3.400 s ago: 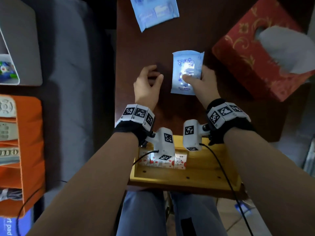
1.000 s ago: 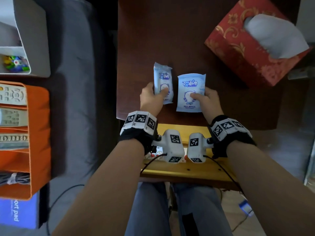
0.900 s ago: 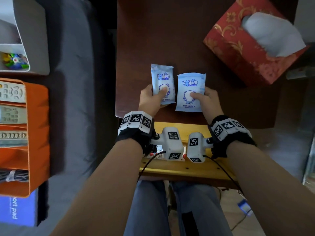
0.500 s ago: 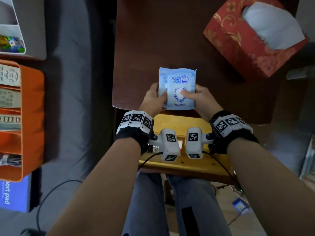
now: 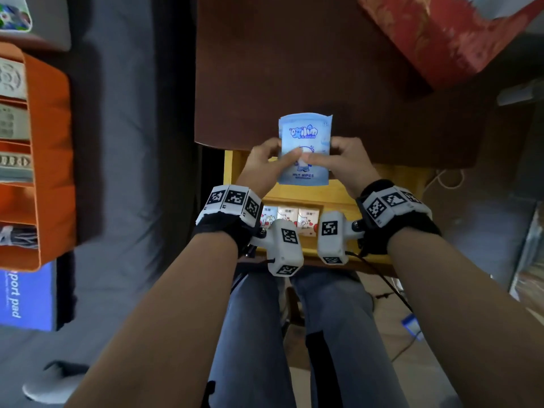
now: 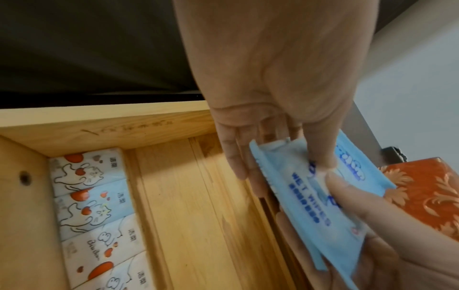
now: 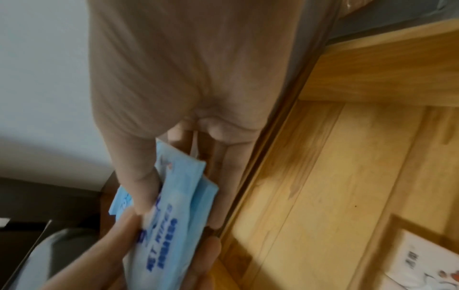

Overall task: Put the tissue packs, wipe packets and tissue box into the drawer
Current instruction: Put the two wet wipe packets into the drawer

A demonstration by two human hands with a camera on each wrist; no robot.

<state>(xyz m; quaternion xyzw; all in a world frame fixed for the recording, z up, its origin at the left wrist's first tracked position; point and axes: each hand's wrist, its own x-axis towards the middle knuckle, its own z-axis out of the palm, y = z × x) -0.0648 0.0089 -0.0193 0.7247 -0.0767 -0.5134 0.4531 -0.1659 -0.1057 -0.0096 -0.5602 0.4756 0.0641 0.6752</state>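
At the far left of the head view hangs an orange organiser (image 5: 50, 160) with remote controls in its pockets, and below it a blue box (image 5: 26, 295). Next comes the grey fabric of a sofa (image 5: 132, 142), then the dark brown worktop (image 5: 294, 69).

The left hand (image 5: 262, 166) grips the left edge of the wipe packets (image 5: 304, 150) — its thumb lies across the printed front and its fingers (image 6: 236, 157) curl behind. The packets are pale blue, soft-sided sachets with crimped ends, stacked face to face so that only the front one shows: a cartoon logo at the top, a small cartoon figure in the middle, and "WET WIPES" in darker blue below. From the left wrist view two layered edges can be seen. The stack is held in the air, upright and facing the person, over the near edge of the worktop and the back part of the open drawer (image 5: 338, 195).

The drawer is light yellow wood. Along its front-left corner lies a row of tissue packs (image 6: 97, 212) — white and light blue, printed with outline cats and red hearts, set side by side and touching.

The right hand (image 5: 350, 163) grips the right edge of the stack in the same way, thumb on the front, fingers (image 7: 223, 196) curled behind.

At the far right, on the back corner of the worktop, stands the tissue box (image 5: 441, 39), red with a gold floral pattern, well apart from the hands.
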